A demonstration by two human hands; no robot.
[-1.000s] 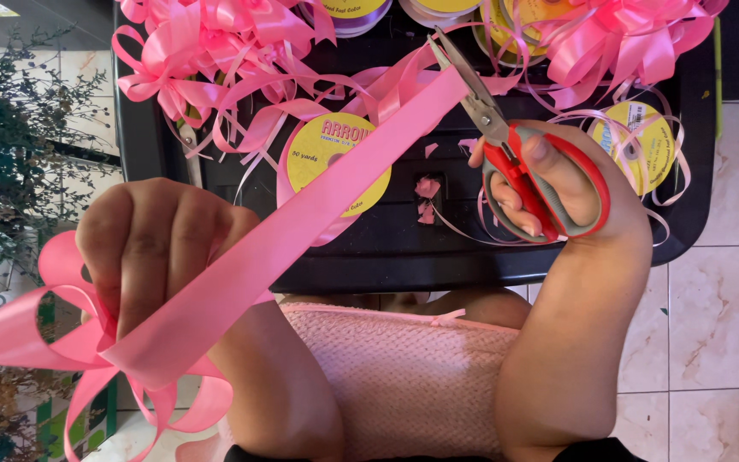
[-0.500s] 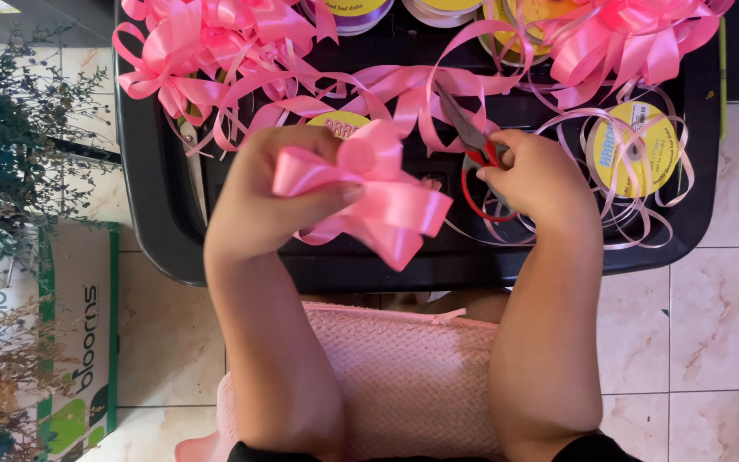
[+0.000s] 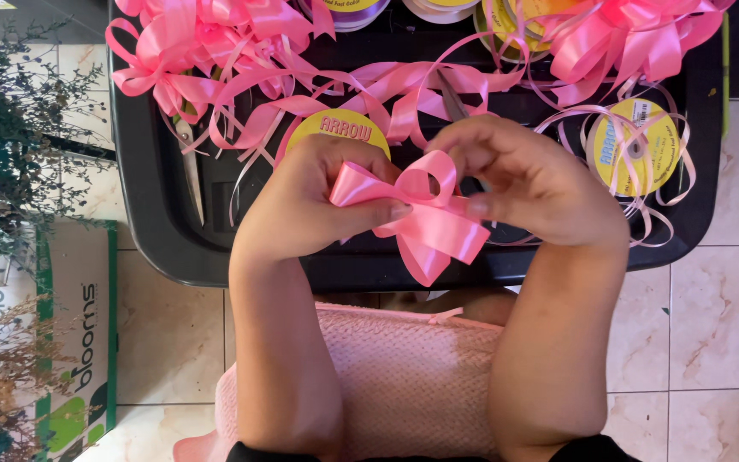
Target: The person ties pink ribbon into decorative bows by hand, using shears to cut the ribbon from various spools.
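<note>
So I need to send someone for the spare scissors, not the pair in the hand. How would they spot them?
Find the black tray on the tiled floor. At its left end, under the pile of pink bows, the spare scissors lie flat, blades pointing toward its near edge. They are the only bare metal among the ribbon there.

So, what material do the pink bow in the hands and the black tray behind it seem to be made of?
The pink bow, pinched between the left hand and right hand, looks like glossy plastic ribbon: its loops stand stiffly and carry sharp white highlights, though satin-finished fabric is possible. The black tray seems to be moulded plastic with a semi-matt finish, judging by its rounded rim and soft sheen.
</note>
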